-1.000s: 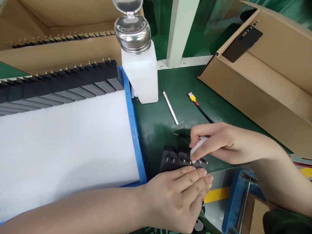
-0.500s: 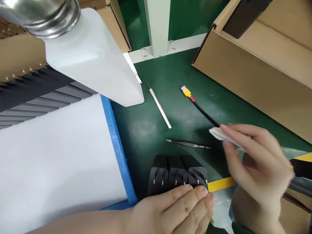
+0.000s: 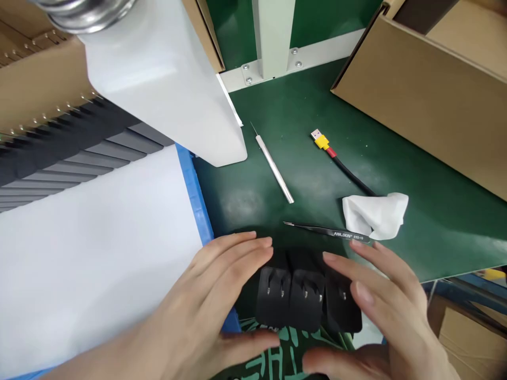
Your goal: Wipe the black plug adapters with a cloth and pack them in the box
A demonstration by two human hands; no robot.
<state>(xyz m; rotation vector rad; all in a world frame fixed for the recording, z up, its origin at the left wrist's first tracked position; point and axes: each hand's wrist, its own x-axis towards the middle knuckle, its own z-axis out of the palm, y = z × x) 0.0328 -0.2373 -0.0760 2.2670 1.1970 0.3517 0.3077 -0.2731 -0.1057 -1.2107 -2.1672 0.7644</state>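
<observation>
Matte black pronged adapters (image 3: pixel 306 298), left hand (image 3: pixel 206 311), right hand (image 3: pixel 380 311) flanking, fingers spread

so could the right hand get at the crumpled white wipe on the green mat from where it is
Probably yes. The right hand is open beside the black plug adapters, and the crumpled white wipe lies just beyond its fingertips on the green mat. Only the thin black tweezers lie between, flat.

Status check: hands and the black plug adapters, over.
Left hand and right hand open, flanking three black adapters, row unclamped. Wipe and tweezers lie just behind.
</observation>
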